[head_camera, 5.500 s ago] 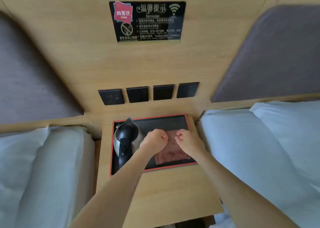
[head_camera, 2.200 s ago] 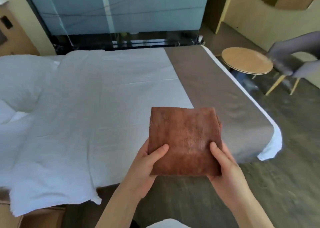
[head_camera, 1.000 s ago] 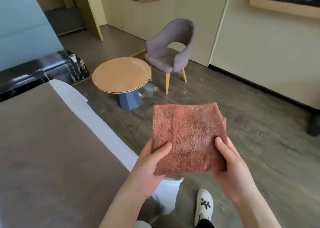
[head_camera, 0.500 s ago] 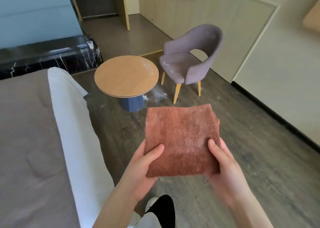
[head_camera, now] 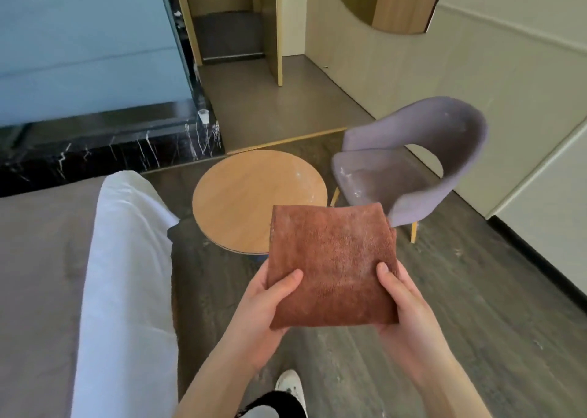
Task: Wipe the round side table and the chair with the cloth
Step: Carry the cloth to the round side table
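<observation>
I hold a folded reddish-brown cloth (head_camera: 332, 265) flat in front of me. My left hand (head_camera: 263, 309) grips its lower left edge, thumb on top. My right hand (head_camera: 405, 309) grips its lower right edge the same way. Beyond the cloth stands the round wooden side table (head_camera: 251, 195), with whitish dust along its right rim; the cloth hides its near right edge. To the right of the table is a grey-purple upholstered chair (head_camera: 409, 163) on wooden legs, with white smears on its seat.
A bed (head_camera: 79, 290) with a brown runner and white sheet fills the left side. A black marble ledge (head_camera: 104, 144) with a small cup (head_camera: 203, 115) runs behind it. An open door (head_camera: 278, 30) and a beige wall are beyond. My shoe (head_camera: 290, 386) is on the wood floor.
I took the cloth off the bedside tray, turned past the bed and walked toward the table and chair, which are now closer. Both hands keep the same hold on the cloth.
</observation>
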Action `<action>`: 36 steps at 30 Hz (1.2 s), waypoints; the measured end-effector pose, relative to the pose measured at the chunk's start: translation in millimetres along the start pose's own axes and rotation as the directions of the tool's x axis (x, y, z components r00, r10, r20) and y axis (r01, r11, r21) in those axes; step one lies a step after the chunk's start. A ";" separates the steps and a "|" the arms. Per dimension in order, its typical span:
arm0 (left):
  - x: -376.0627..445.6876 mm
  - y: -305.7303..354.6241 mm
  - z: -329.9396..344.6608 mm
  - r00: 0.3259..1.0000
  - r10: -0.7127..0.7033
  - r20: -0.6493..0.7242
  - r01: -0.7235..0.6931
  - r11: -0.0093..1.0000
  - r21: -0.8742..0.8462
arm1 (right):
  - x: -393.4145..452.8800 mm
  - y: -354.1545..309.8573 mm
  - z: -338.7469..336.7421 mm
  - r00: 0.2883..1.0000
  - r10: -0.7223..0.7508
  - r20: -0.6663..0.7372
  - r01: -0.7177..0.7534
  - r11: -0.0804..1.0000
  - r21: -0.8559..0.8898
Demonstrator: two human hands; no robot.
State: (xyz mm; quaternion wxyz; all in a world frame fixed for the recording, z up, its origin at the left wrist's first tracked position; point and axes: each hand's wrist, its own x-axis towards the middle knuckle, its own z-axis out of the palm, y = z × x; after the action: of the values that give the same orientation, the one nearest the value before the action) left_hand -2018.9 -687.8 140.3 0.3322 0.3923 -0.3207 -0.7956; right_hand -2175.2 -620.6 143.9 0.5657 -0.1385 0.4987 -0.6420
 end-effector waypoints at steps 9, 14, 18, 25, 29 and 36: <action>131.4 73.9 7.9 0.996 0.052 -0.075 -0.055 0.998 -0.040 | 159.1 -55.7 37.8 0.993 0.068 0.100 -0.069 0.998 0.004; 202.6 99.6 21.0 0.986 0.099 -0.134 -0.108 0.992 -0.067 | 243.8 -87.4 43.2 0.982 0.113 0.150 -0.110 0.993 -0.031; 268.9 119.9 47.1 0.976 0.115 -0.187 -0.131 0.988 -0.080 | 315.6 -125.4 41.8 0.974 0.147 0.171 -0.140 0.989 -0.054; 354.2 153.4 86.4 0.948 0.156 -0.277 -0.206 0.965 -0.163 | 410.3 -188.8 47.3 0.955 0.190 0.230 -0.158 0.976 -0.148; 382.5 168.8 88.8 0.934 0.156 -0.322 -0.218 0.962 -0.166 | 444.4 -201.1 59.2 0.948 0.229 0.219 -0.195 0.967 -0.164; 416.2 191.8 78.3 0.934 0.168 -0.314 -0.211 0.971 -0.109 | 480.4 -205.0 77.7 0.949 0.253 0.189 -0.231 0.964 -0.131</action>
State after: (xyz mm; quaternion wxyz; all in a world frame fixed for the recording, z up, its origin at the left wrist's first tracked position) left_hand -2227.6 -1103.1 155.1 0.4797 0.4522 -0.2453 -0.7108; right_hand -2392.7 -1101.5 157.7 0.6801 -0.1714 0.4851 -0.5223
